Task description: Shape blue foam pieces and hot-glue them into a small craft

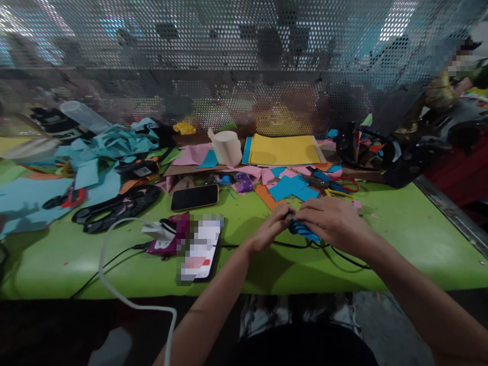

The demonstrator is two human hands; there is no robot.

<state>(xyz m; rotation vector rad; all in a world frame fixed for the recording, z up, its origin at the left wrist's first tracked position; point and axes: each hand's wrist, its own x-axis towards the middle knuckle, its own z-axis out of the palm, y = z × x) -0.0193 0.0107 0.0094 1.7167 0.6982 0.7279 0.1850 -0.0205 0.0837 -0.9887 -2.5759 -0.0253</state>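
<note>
Between my two hands is a piece of folded blue paper [305, 231] with pleat-like layers, held just above the green tabletop. My left hand [271, 227] pinches its left end, fingertips close together. Over its top and right side, my right hand [331, 218] curls with fingers closed on it; the palm side is hidden. Right behind my hands lie flat blue paper pieces [292, 188] and an orange strip [269, 195]. A black cable [293, 245] runs along the table beneath the hands.
A lit phone [202, 249], a purple power adapter [168, 239] and a dark phone [195, 197] lie to the left. Behind stand a white paper roll [227, 147] and yellow sheets [284, 150]. Red-handled scissors [72, 195] rest far left. A perforated metal screen [236, 56] borders the back.
</note>
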